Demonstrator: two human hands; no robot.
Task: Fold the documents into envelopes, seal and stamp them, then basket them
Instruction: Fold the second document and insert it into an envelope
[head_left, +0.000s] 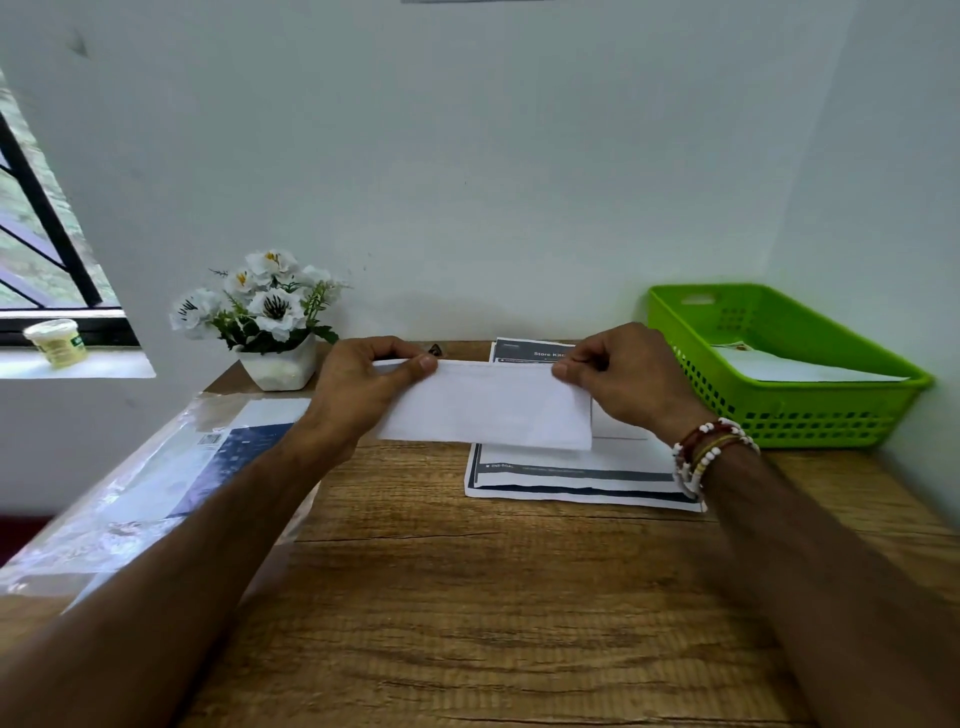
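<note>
Already, I judged, one round was done: a white envelope (810, 370) lay in the green basket (852, 423) at three o'clock. My left hand (363, 384) and right hand (618, 376) each pinched the top edge of another envelope (483, 405), lifted over the printed documents (576, 480) at twelve o'clock. Sealing, stamping and basketing it were left; I saw no stamp.

Plain white paper envelope (483, 405) held level above wooden desk, long edge up. Printed white documents with dark borders (576, 475) flat beneath. Green perforated plastic basket (810, 415) at right, white envelope (795, 369) inside.
</note>
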